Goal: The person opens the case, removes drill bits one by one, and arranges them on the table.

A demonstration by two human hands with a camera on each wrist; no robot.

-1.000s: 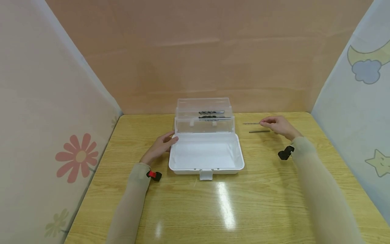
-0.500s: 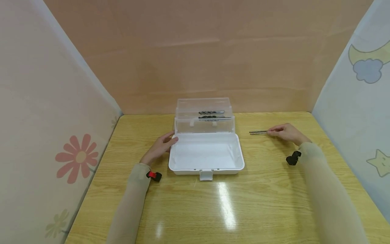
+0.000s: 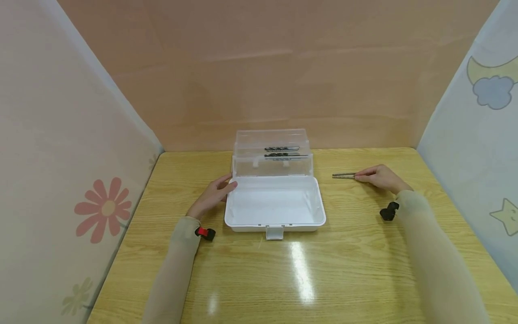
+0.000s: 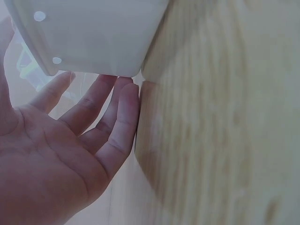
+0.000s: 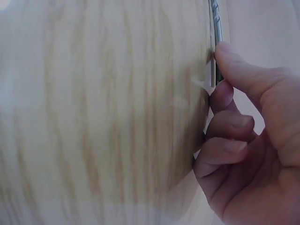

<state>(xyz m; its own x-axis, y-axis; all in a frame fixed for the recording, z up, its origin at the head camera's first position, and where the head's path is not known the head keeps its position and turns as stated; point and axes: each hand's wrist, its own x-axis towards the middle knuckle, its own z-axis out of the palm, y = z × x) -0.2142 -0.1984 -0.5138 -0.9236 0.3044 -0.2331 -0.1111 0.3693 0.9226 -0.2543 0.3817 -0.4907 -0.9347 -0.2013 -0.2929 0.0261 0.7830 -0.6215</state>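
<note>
My left hand [image 3: 211,195] lay flat and relaxed, fingers straight against the left end of the white box [image 3: 275,204], which sat open on the table [image 3: 259,270]. Right of the box, my right hand [image 3: 378,176] reached low, fingers curled, pinching two thin drill bits [image 3: 343,175] lying on the wood. Behind the box's tray, its clear lid [image 3: 272,153] held more bits.

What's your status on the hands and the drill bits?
Left hand open, resting against white box. Right hand pinching thin drill bits on table. Two more bits in clear tray. Path to box unobstructed.
</note>
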